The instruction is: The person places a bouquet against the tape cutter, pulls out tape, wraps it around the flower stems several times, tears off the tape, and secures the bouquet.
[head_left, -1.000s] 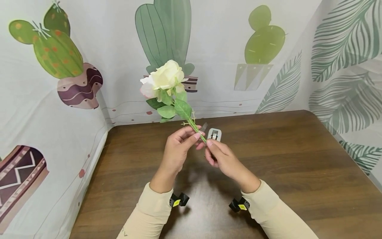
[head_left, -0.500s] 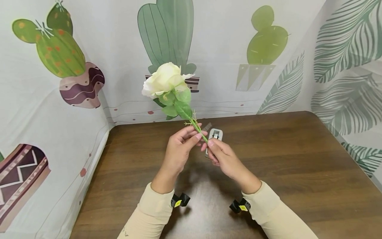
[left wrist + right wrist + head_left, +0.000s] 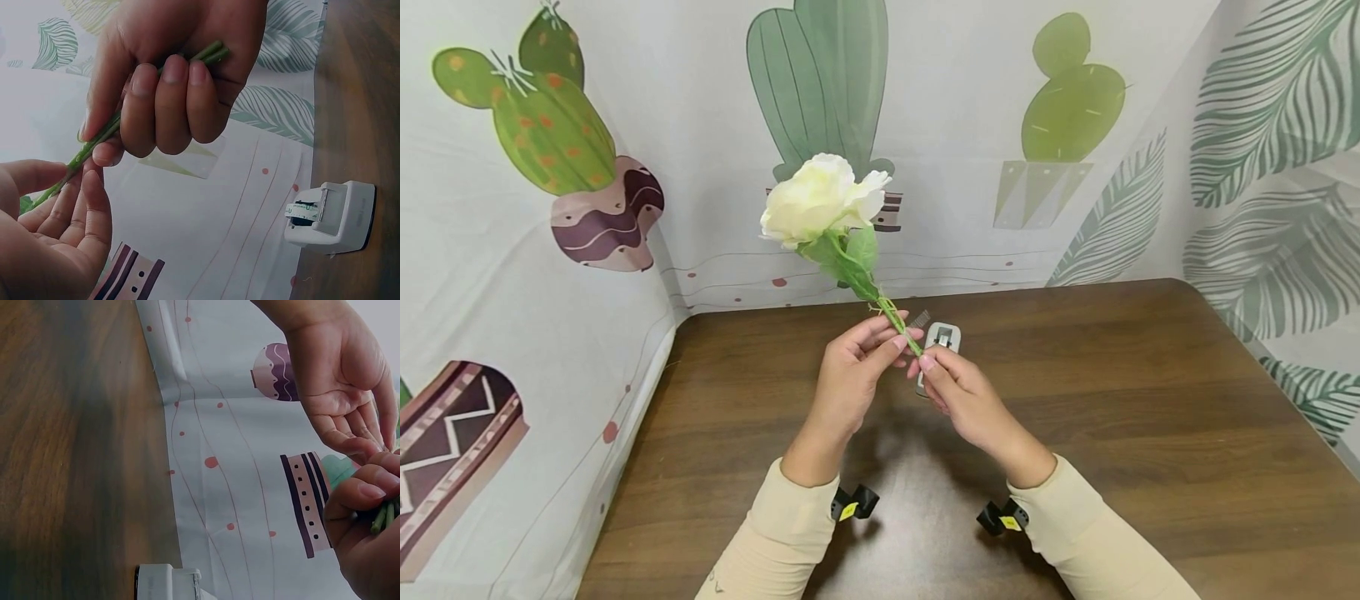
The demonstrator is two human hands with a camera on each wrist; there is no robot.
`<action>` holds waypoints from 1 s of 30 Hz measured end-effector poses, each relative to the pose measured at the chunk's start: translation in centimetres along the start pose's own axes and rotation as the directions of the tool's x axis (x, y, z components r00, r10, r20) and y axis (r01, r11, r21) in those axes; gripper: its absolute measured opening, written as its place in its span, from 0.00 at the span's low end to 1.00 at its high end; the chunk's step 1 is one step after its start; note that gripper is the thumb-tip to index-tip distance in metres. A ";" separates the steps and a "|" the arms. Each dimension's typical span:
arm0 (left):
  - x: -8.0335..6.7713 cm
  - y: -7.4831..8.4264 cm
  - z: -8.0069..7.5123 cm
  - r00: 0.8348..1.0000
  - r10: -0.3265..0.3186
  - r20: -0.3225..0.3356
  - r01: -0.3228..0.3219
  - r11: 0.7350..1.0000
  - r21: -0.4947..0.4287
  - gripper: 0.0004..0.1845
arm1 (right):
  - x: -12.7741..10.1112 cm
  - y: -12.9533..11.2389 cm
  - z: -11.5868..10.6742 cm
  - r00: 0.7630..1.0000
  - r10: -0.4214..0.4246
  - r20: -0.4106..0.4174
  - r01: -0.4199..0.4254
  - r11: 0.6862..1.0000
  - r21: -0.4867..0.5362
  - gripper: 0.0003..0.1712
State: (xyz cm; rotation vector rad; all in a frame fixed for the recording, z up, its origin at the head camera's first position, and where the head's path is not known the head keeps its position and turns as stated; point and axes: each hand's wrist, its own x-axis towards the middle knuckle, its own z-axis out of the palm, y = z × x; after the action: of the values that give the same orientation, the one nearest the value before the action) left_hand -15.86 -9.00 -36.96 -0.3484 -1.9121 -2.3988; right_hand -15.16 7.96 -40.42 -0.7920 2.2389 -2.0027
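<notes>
Above the wooden table, both the left hand and right hand are pinching an artificial white rose by its stem.

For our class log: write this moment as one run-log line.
right hand: grips flower stems | left hand: fingertips pinch stems | tape dispenser: on table

Table: dark wood-grain, smooth w/ slight sheen. Backdrop: matt printed cloth, creased. Rose: fabric-like petals, plastic-looking stem. Tape dispenser: white plastic, semi-gloss.
</notes>
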 end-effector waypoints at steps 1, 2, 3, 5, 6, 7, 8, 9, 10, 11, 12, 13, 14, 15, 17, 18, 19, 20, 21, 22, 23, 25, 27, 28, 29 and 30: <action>0.0 0.0 0.0 1.000 -0.001 -0.002 0.001 1.000 0.000 0.17 | 0.0 0.0 0.0 1.000 -0.002 -0.004 0.002 1.000 -0.013 0.16; 0.0 0.0 0.0 1.000 -0.001 -0.005 0.001 1.000 0.001 0.17 | 0.0 0.0 0.0 1.000 -0.005 -0.009 0.005 1.000 -0.028 0.15; 0.0 0.0 0.0 1.000 -0.001 -0.006 0.001 1.000 0.002 0.16 | 0.0 0.0 0.1 1.000 -0.007 -0.013 0.006 0.999 -0.039 0.15; 0.0 0.0 0.0 1.000 -0.001 -0.010 0.001 1.000 0.004 0.16 | 0.0 0.0 0.1 1.000 -0.007 -0.020 0.006 0.998 -0.057 0.14; 0.1 0.0 0.0 1.000 -0.002 -0.012 0.002 1.000 0.008 0.16 | 0.0 0.0 0.2 1.000 -0.006 -0.024 0.005 0.998 -0.065 0.14; 0.0 0.0 0.0 1.000 -0.004 -0.014 0.004 1.000 0.011 0.16 | 0.0 0.0 0.2 1.000 -0.006 -0.028 0.004 0.997 -0.074 0.13; 0.0 0.0 0.0 1.000 -0.006 -0.016 0.006 1.000 0.014 0.15 | 0.0 0.1 0.2 0.999 -0.007 -0.032 0.004 0.996 -0.084 0.13; 0.0 0.0 0.0 1.000 -0.008 -0.019 0.008 1.000 0.016 0.15 | 0.0 0.1 0.2 0.999 -0.008 -0.038 0.005 0.996 -0.094 0.13; 0.0 0.0 0.0 1.000 -0.010 -0.022 0.011 1.000 0.021 0.15 | 0.0 0.2 0.3 0.999 -0.009 -0.042 0.004 0.994 -0.108 0.13; 0.0 0.0 0.0 1.000 -0.013 -0.025 0.014 1.000 0.023 0.15 | 0.0 0.2 0.3 0.999 -0.010 -0.049 0.004 0.992 -0.124 0.12; 0.0 0.0 0.0 0.999 -0.017 -0.028 0.017 0.999 0.028 0.14 | 0.0 0.3 0.3 0.998 -0.012 -0.056 0.004 0.990 -0.142 0.12; 0.0 0.0 0.1 0.999 -0.019 -0.032 0.020 0.999 0.031 0.14 | 0.0 0.3 0.4 0.998 -0.015 -0.062 0.005 0.988 -0.158 0.12; 0.0 0.0 0.1 0.999 -0.021 -0.035 0.022 0.999 0.034 0.13 | 0.0 0.4 0.4 0.998 -0.019 -0.068 0.007 0.985 -0.172 0.11; 0.0 0.0 0.1 0.999 -0.023 -0.038 0.024 0.999 0.039 0.13 | 0.0 0.4 0.4 0.997 -0.022 -0.074 0.008 0.983 -0.184 0.11; -0.1 -0.1 0.1 0.999 -0.025 -0.042 0.027 0.999 0.044 0.12 | 0.0 0.5 0.4 0.996 -0.032 -0.083 0.014 0.978 -0.209 0.10; -0.1 -0.1 0.1 0.999 -0.026 -0.044 0.028 0.999 0.047 0.12 | 0.0 0.6 0.4 0.996 -0.038 -0.086 0.018 0.976 -0.219 0.10; -0.1 -0.1 0.1 0.999 -0.026 -0.045 0.028 0.999 0.045 0.12 | 0.0 0.6 0.4 0.995 -0.046 -0.088 0.025 0.973 -0.228 0.10; -0.1 -0.1 0.2 0.999 -0.026 -0.046 0.028 0.999 0.045 0.12 | 0.0 0.6 0.4 0.995 -0.053 -0.090 0.030 0.971 -0.236 0.09; -0.1 -0.2 0.2 0.999 -0.026 -0.047 0.028 0.999 0.044 0.12 | 0.0 0.6 0.4 0.994 -0.057 -0.091 0.033 0.969 -0.247 0.09; -0.1 -0.2 0.2 0.999 -0.026 -0.048 0.028 0.999 0.042 0.11 | 0.0 0.6 0.4 0.994 -0.063 -0.093 0.038 0.966 -0.257 0.09; -0.1 -0.2 0.2 0.998 -0.026 -0.051 0.028 0.999 0.041 0.11 | -0.1 0.6 0.4 0.993 -0.068 -0.094 0.041 0.964 -0.263 0.09; -0.1 -0.2 0.2 0.998 -0.024 -0.055 0.027 0.999 0.039 0.11 | -0.1 0.6 0.4 0.992 -0.079 -0.098 0.049 0.960 -0.277 0.08; -0.1 -0.3 0.2 0.998 -0.021 -0.056 0.023 0.999 0.039 0.11 | -0.1 0.6 0.4 0.990 -0.092 -0.105 0.058 0.955 -0.291 0.07; -0.1 -0.3 0.2 0.998 -0.020 -0.058 0.023 0.999 0.039 0.10 | -0.1 0.6 0.5 0.989 -0.099 -0.108 0.063 0.952 -0.299 0.06; -0.1 -0.3 0.2 0.998 -0.021 -0.059 0.023 0.999 0.038 0.10 | -0.1 0.6 0.5 0.988 -0.107 -0.111 0.069 0.950 -0.305 0.06; -0.1 -0.3 0.3 0.998 -0.022 -0.060 0.024 0.999 0.037 0.10 | -0.1 0.7 0.5 0.987 -0.115 -0.115 0.074 0.947 -0.314 0.06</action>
State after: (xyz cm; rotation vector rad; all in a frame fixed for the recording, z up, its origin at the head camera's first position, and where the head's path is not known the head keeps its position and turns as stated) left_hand -15.74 -8.69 -37.21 -0.2518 -1.9440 -2.3550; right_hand -15.14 7.57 -41.16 -0.8258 2.6850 -1.8132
